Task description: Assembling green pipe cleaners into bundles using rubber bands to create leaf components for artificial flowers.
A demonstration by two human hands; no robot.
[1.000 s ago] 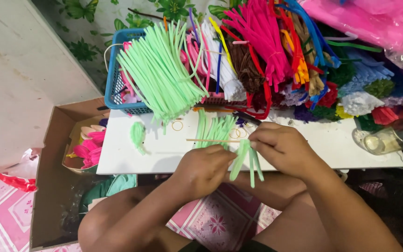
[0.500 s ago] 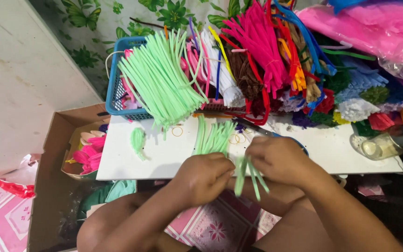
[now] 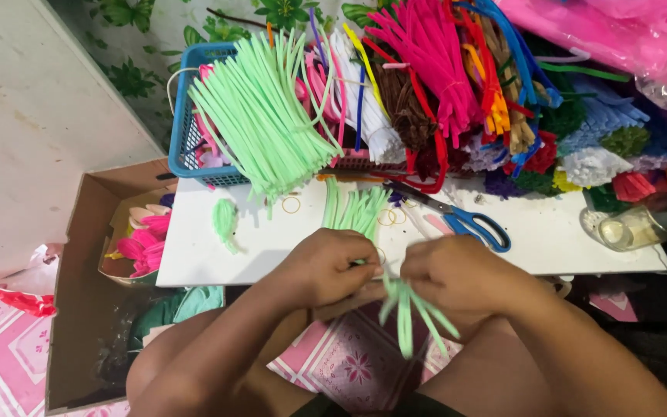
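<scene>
at the near edge of a white surface [image 3: 503, 247], two bare hands meet over a lap. left hand [image 3: 332, 266] is curled closed, fingers pinched on a small bunch of pale green stems [image 3: 407, 309] whose loose ends fan downward past the surface edge. right hand [image 3: 461, 274] is likewise closed, gripping the same bunch from the other side, the two hands almost touching.

just beyond the hands, a short row of cut green pieces [image 3: 357, 208] lies flat on the surface, with thin rings [image 3: 292, 205] scattered beside it. a small green curl [image 3: 225, 220] lies apart toward the left end. blue-handled scissors [image 3: 468, 224] rest to the right of the pieces, blades pointing toward the pile behind. a clear glass [image 3: 642, 224] lies tipped near the right end.

behind, a blue basket [image 3: 183, 147] holds a thick sheaf of long green stems [image 3: 260, 127] that spills over its front rim onto the surface. next to it sits a heaped pile [image 3: 457, 85] of pink, red, brown, white, blue and yellow stems, with a pink plastic bag [image 3: 604, 38] above.

left of the surface, an open cardboard box [image 3: 79, 255] stands on the floor, holding pink petals [image 3: 144, 243]. a pink patterned cloth [image 3: 349, 363] shows under the arms.
</scene>
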